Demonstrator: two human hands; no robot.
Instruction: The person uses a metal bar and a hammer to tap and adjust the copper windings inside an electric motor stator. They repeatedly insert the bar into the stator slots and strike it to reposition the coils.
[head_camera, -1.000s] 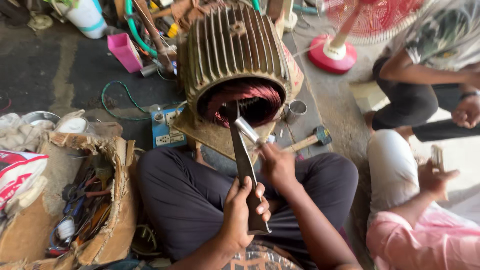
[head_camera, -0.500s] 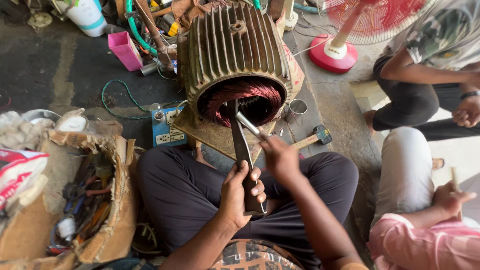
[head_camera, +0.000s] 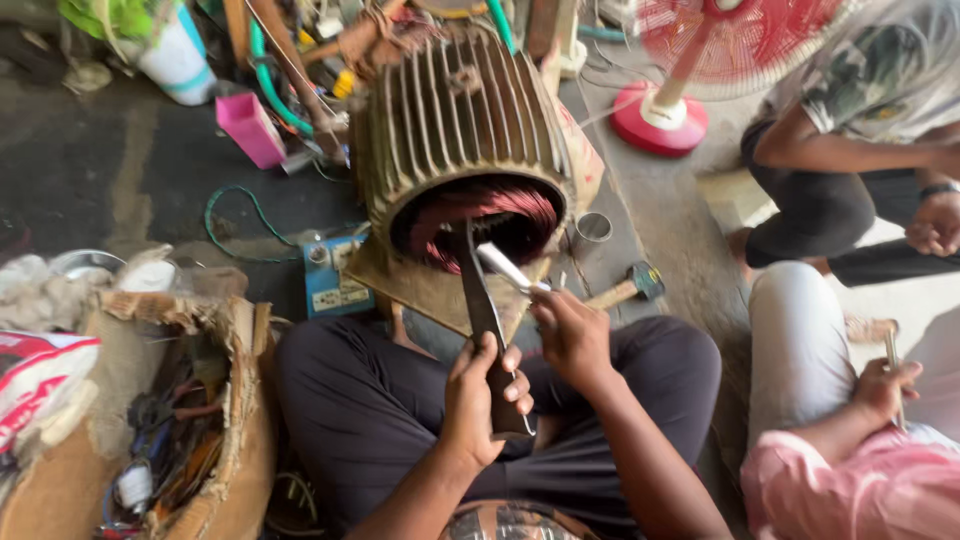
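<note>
**A:** Head view, looking down at your lap. What have your 2 hands got?

**B:** My left hand (head_camera: 478, 395) is wrapped around the lower end of a long dark flat bar (head_camera: 484, 330); the fingers (head_camera: 518, 385) are curled tight over it. The bar stands nearly upright, and its top end reaches into the open mouth of the motor housing (head_camera: 455, 120).

**A:** And the other one?

**B:** My right hand (head_camera: 572, 335) is closed on a pale strip (head_camera: 508, 268), which slants up to the left and crosses just beside the bar, near the copper-red windings (head_camera: 480, 205) inside the housing.

**A:** Where does the motor sit?

**B:** On the floor (head_camera: 110, 170) in front of my crossed legs, ribbed side up, open end facing me.

**A:** Anything else close by?

**B:** 1 hammer (head_camera: 628, 288) lies on the floor just right of my right hand, and a small metal cup (head_camera: 592, 228) stands beside the housing. A blue box (head_camera: 335, 280) is at the housing's left. At my left knee there is a torn cardboard box (head_camera: 215, 400) full of tools and wires. 2 other people sit to my right, and a red fan (head_camera: 700, 60) stands beyond.
</note>
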